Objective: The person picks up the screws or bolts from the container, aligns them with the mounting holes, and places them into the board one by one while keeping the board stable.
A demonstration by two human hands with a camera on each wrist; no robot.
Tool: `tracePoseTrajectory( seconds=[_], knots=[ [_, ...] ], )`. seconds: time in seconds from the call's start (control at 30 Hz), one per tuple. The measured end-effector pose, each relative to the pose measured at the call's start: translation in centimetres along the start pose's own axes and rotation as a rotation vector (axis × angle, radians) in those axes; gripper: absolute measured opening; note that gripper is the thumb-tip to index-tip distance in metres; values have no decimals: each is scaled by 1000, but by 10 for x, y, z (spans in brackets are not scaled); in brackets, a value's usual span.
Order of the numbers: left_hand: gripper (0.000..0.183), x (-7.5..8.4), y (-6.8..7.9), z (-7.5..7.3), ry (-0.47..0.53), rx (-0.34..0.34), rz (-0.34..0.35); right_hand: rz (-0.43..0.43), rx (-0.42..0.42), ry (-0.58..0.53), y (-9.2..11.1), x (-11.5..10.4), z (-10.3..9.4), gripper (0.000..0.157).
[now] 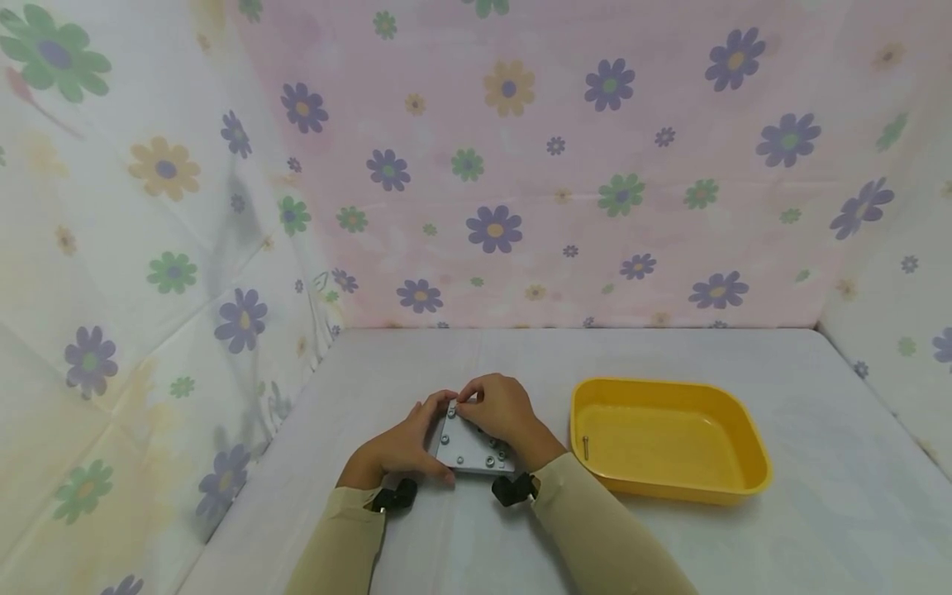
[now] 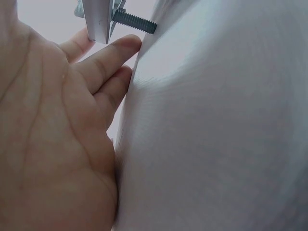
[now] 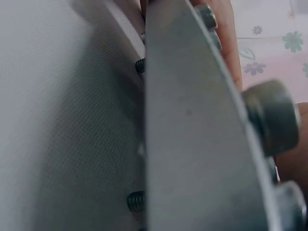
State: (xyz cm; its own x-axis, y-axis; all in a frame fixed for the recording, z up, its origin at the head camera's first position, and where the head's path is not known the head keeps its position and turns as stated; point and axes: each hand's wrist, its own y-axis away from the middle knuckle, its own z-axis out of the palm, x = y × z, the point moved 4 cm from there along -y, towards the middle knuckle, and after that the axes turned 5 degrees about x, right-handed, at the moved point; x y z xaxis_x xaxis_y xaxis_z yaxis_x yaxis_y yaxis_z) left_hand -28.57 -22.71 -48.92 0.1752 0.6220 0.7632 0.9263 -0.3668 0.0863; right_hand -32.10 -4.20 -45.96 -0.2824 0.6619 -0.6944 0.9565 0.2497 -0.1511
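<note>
A grey metal plate (image 1: 470,453) carries several socket-head screws (image 3: 275,118) around its edges. Their threaded ends (image 2: 137,22) stick out underneath, and the plate stands raised off the white table. My left hand (image 1: 402,449) grips the plate's left side, thumb at the near edge and fingers at the far corner. From the right, my right hand (image 1: 509,411) reaches over the plate. Its thumb and forefinger pinch at a screw on the far corner; the fingers hide most of that spot. In the right wrist view the plate (image 3: 192,125) fills the middle, seen edge-on.
A yellow tray (image 1: 669,385) stands on the table (image 1: 461,355) to the right of my right forearm. One small screw (image 1: 585,448) lies in it, near the left wall. Flower-patterned cloth (image 1: 550,223) hangs behind the table and along both sides.
</note>
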Motion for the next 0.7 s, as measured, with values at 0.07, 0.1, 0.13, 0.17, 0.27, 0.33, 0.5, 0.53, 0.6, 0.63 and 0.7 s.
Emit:
tracePoseTrajectory(
  seconds=[0.07,0.1,0.13,0.17,0.27,0.33,0.5,0.53,0.6,0.63,0.7],
  knots=[
    [124,1,0,0,-2,1,-4,-5,3,5,0,1,1,8],
    [124,1,0,0,-2,0,-6,-7,4,8,-1,1,1,8],
    [124,1,0,0,-2,0,-7,-8,4,9,-1,1,2,8],
    [125,1,0,0,-5,1,-7,-9,4,12,-1,1,2,8],
    [125,1,0,0,-11,0,-7,-9,5,14,-1,1,2,7],
    [125,1,-1,0,-9,0,-2,-8,7,12,0,0,1,7],
    [124,0,-2,0,-5,-2,15,-16,15,11,0,0,0,8],
    [124,0,-2,0,-4,-3,16,-17,15,14,0,0,0,8],
    [125,0,-1,0,-4,-7,14,-17,15,16,1,1,0,8],
    [125,1,-1,0,-3,-8,13,-18,15,11,2,1,0,8],
    [125,2,0,0,-3,-10,7,-19,21,9,3,1,0,9]
  ],
)
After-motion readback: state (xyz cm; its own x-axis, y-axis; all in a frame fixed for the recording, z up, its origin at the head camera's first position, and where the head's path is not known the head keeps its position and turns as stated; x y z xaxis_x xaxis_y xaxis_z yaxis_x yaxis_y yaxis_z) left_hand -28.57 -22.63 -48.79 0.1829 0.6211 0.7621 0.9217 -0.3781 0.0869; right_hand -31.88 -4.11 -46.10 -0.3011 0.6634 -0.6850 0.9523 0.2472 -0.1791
